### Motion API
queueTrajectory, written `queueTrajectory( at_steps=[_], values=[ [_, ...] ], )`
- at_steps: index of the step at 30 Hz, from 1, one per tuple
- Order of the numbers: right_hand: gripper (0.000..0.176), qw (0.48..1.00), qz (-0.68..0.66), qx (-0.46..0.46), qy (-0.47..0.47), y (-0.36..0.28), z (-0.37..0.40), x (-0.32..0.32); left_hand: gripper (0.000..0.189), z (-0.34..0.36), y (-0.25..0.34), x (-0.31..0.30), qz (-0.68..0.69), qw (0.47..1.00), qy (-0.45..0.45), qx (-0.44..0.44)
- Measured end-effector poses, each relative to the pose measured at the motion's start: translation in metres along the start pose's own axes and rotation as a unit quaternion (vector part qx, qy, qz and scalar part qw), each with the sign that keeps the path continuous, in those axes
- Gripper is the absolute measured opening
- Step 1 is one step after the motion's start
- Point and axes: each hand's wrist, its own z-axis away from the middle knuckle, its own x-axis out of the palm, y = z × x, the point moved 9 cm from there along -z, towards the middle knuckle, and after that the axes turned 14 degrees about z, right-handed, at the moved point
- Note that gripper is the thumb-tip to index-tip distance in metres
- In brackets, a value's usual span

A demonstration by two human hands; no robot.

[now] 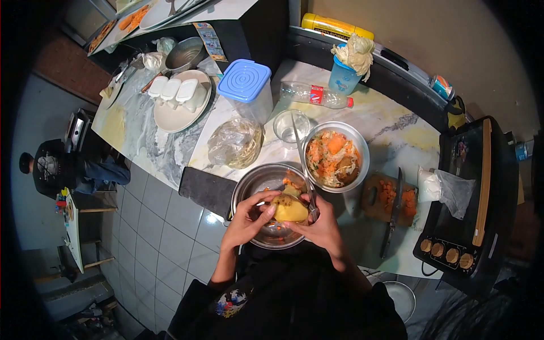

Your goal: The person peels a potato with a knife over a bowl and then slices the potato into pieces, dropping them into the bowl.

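Observation:
Over a steel bowl [242, 187] with peelings in it, my left hand [249, 220] is wrapped round the left side of a partly peeled yellow potato [290, 209]. My right hand [320, 226] is closed on a knife [300, 148] at the potato's right side; the long blade points up and away. Some brown skin still shows on the potato's upper side. Right of the steel bowl stands a metal bowl [364, 148] of shredded vegetables, with an orange piece and a brown piece on top.
A cutting board [371, 211] with chopped carrot and a second knife [395, 215] lies right, beside a toaster oven [453, 226]. Behind are a glass [290, 126], a bottle [317, 94], a blue-lidded container [245, 85] and a bag [235, 143]. A person [73, 167] is far left.

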Motion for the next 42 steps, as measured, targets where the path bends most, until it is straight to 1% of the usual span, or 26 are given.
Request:
queueTrajectory(
  at_steps=[3,5,6,8,9,11,13,15,16,18,20,22,24,25,26,27,28,30,31,33,34,35,36,38,42],
  values=[
    [0.056,0.999,0.023,-0.024,0.02,-0.017,-0.002,-0.009,0.034,-0.002,-0.004,-0.002,0.017,1.0,-0.002,0.024],
    [0.053,0.992,0.102,-0.07,0.017,-0.031,-0.003,-0.011,0.036,-0.003,-0.018,-0.009,0.066,0.997,0.034,-0.026],
    [0.053,0.992,0.102,-0.069,0.016,-0.033,-0.003,-0.011,0.036,-0.003,-0.023,-0.011,0.066,0.997,0.034,-0.027],
    [0.052,0.993,0.089,-0.071,0.003,-0.035,-0.005,-0.006,0.038,0.0,-0.045,-0.012,0.104,0.987,0.003,-0.122],
    [0.052,0.993,0.09,-0.071,0.002,-0.034,-0.005,-0.006,0.038,0.0,-0.045,-0.014,0.105,0.987,0.004,-0.122],
    [0.053,0.991,0.11,-0.072,-0.019,-0.031,-0.006,-0.002,0.037,0.002,-0.05,-0.014,0.195,0.968,-0.002,-0.157],
    [0.052,0.99,0.112,-0.081,-0.034,-0.034,-0.008,-0.003,0.037,0.003,-0.056,-0.016,0.194,0.966,-0.012,-0.169],
    [0.051,0.988,0.115,-0.09,-0.051,-0.036,-0.008,0.0,0.037,0.001,-0.057,-0.019,0.198,0.969,0.012,-0.149],
    [0.054,0.986,0.121,-0.099,-0.055,-0.037,-0.007,0.002,0.037,0.001,-0.053,-0.018,0.198,0.969,0.012,-0.149],
    [0.056,0.984,0.128,-0.107,-0.059,-0.038,-0.007,0.001,0.038,0.005,-0.051,-0.015,0.132,0.973,0.0,-0.191],
    [0.061,0.976,0.138,-0.139,-0.093,-0.041,-0.009,0.003,0.041,0.008,-0.055,-0.018,0.141,0.97,0.013,-0.196],
    [0.061,0.975,0.142,-0.146,-0.093,-0.042,-0.01,0.001,0.044,0.011,-0.052,-0.02,0.149,0.968,0.028,-0.202],
    [0.061,0.973,0.146,-0.154,-0.092,-0.045,-0.01,0.0,0.052,0.02,-0.059,-0.022,0.138,0.94,0.061,-0.305],
    [0.059,0.978,0.14,-0.137,-0.076,-0.045,-0.011,-0.003,0.052,0.019,-0.061,-0.023,0.138,0.941,0.06,-0.305],
    [0.057,0.982,0.135,-0.12,-0.06,-0.044,-0.012,-0.007,0.054,0.012,-0.056,-0.012,0.23,0.94,0.007,-0.252],
    [0.057,0.982,0.136,-0.12,-0.06,-0.044,-0.011,-0.007,0.057,0.008,-0.048,-0.003,0.318,0.926,-0.045,-0.197],
    [0.054,0.982,0.138,-0.115,-0.054,-0.042,-0.011,-0.009,0.057,0.008,-0.05,-0.003,0.318,0.926,-0.044,-0.196],
    [0.052,0.983,0.142,-0.109,-0.049,-0.038,-0.009,-0.012,0.058,0.009,-0.043,0.007,0.406,0.894,-0.098,-0.165],
    [0.049,0.982,0.14,-0.114,-0.046,-0.038,-0.008,-0.013,0.058,0.01,-0.052,0.003,0.406,0.893,-0.098,-0.165],
    [0.046,0.982,0.14,-0.117,-0.042,-0.036,-0.006,-0.015,0.059,0.016,-0.058,0.006,0.502,0.837,-0.157,-0.15],
    [0.042,0.987,0.119,-0.098,-0.047,-0.032,-0.005,-0.015,0.059,0.018,-0.061,0.006,0.502,0.837,-0.157,-0.15],
    [0.037,0.991,0.097,-0.079,-0.051,-0.028,-0.005,-0.014,0.06,0.017,-0.062,0.005,0.527,0.826,-0.139,-0.143],
    [0.037,0.991,0.097,-0.079,-0.051,-0.029,-0.004,-0.014,0.062,0.016,-0.062,0.003,0.551,0.815,-0.119,-0.136],
    [0.031,0.995,0.085,-0.047,-0.038,-0.027,-0.003,-0.015,0.063,0.012,-0.057,0.007,0.551,0.816,-0.112,-0.135],
    [0.029,0.997,0.058,-0.03,-0.051,-0.02,0.001,-0.01,0.065,0.01,-0.052,0.007,0.546,0.822,-0.099,-0.128]
  ],
)
